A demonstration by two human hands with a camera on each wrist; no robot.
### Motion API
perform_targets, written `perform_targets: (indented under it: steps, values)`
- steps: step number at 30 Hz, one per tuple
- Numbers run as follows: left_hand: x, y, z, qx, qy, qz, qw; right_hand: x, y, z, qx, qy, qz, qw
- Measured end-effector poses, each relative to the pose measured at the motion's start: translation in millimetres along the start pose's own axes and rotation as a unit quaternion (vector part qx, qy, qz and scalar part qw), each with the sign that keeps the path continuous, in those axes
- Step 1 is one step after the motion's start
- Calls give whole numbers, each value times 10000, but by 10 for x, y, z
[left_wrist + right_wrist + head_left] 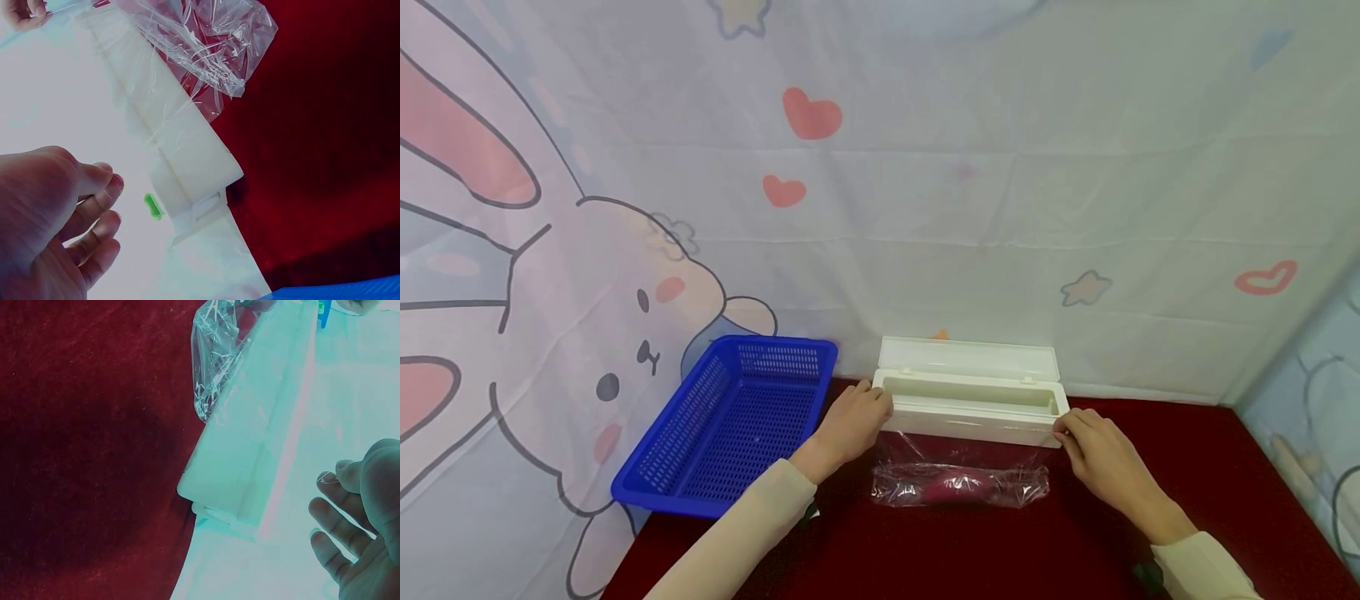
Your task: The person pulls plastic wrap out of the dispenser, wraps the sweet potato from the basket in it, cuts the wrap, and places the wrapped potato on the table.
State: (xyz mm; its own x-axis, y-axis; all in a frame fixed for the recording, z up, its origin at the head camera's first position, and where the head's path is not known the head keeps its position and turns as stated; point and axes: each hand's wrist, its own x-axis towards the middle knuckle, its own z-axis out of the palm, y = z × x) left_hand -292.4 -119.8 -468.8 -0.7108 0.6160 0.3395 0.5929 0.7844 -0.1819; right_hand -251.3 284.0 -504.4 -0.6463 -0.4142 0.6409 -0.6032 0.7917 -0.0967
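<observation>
A long white cling film dispenser (970, 427) stands at the back with its lid (970, 358) raised. Clear cling film (925, 450) stretches over its front and down to a crinkled bundle around a pinkish-red object (958, 486), whose kind the film obscures. My left hand (852, 423) is at the dispenser's left end, thumb and forefinger pinching the film's edge. At the right end, my right hand (1105, 463) pinches the other side of the film between thumb and fingertips. A thin shiny bit of film shows at the fingertips in both wrist views.
A blue perforated plastic basket (647, 498) stands to the left, close to my left forearm. Dark red cloth (970, 558) covers the table. A white printed curtain (925, 275) hangs right behind the dispenser. A small green part (152, 206) shows at the dispenser's end.
</observation>
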Motion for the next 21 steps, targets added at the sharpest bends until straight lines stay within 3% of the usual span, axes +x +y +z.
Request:
perform_targets:
  steps: [14, 21]
  values:
    - [-75, 11, 10, -182, 281, -16, 9994, -63, -31, -22, 136, 256, -68, 9996]
    - [-126, 51, -19, -264, 401, -22, 9988, -132, -67, -47, 145, 204, 91, 9996]
